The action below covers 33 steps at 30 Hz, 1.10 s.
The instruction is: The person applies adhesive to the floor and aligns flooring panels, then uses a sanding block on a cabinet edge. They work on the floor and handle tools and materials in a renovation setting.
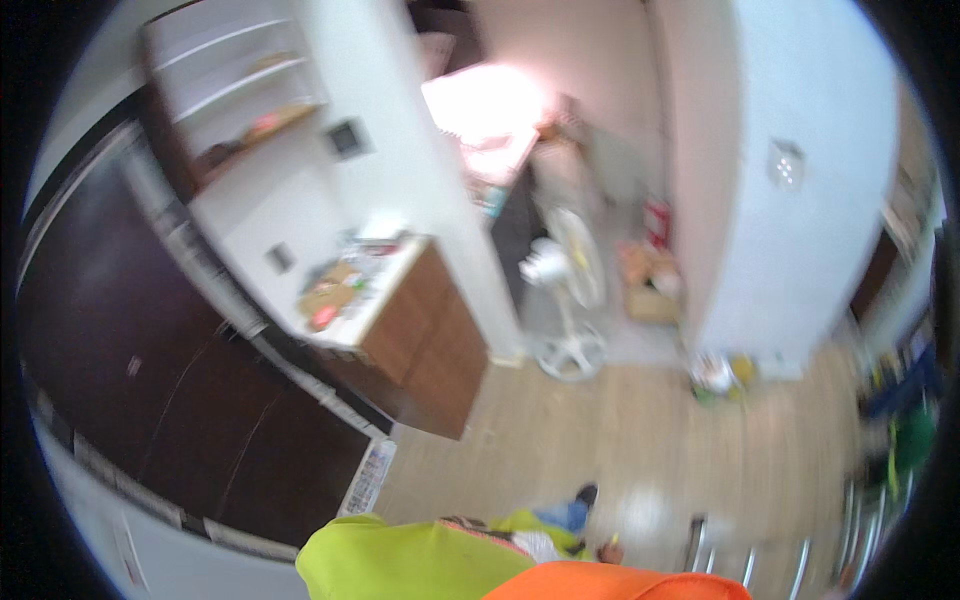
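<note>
Orange cloth (620,584) at five o'clock; likely right hand (609,553) beyond; can't tell fingers' grip, nor what's done or left.

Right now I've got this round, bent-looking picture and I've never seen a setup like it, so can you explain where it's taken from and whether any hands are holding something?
There's no robot here. A person wears a wide fisheye camera on the head, looking down, so straight edges curve. At the bottom are yellow-green clothing and orange clothing, apparently the wearer's. A small, blurred hand, probably the right hand, shows near the lower edge with a small yellow thing at it; I can't tell whether it's gripped. The left hand is out of view. Toward the left, a white countertop carries blurred clutter, including something reddish. A white fan stands on the floor.
</note>
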Available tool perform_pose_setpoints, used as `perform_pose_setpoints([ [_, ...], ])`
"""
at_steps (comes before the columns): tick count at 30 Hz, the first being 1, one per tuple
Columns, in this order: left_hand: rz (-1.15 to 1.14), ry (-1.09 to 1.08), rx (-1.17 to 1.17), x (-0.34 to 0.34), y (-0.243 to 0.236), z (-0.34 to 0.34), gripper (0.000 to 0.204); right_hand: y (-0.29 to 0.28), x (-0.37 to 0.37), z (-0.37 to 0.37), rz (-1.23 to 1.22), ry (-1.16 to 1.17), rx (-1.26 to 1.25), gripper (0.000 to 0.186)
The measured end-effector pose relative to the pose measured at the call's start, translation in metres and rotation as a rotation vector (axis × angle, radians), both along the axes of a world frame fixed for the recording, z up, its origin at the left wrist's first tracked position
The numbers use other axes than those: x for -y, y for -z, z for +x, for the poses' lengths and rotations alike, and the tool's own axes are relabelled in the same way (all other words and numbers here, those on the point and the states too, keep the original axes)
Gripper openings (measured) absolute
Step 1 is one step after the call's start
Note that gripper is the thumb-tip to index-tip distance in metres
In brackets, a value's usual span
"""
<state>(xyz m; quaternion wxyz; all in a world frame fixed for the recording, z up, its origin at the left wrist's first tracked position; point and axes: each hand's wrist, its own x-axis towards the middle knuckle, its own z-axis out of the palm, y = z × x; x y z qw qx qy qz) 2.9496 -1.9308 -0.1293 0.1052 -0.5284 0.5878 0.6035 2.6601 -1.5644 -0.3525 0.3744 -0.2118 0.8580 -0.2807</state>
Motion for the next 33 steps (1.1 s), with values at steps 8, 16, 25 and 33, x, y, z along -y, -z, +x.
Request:
perform_pose_setpoints([
  [8,0.368,-0.017,-0.057,0.070,0.055,-0.106,0.033,-0.108,-0.020,-0.080,-0.316,1.004,0.100,0.014],
  [16,0.058,0.265,-0.208,0.161,0.044,-0.335,0.021,-0.201,-0.011,-0.115,-0.424,1.291,0.019,0.007],
  [25,0.232,0.160,-0.248,0.119,0.038,-0.437,0.023,-0.212,-0.008,-0.133,-0.221,1.387,0.181,0.007],
  [33,0.307,0.216,-0.068,0.092,0.096,-0.349,0.021,-0.214,-0.011,-0.243,-0.304,1.310,0.190,0.008],
])
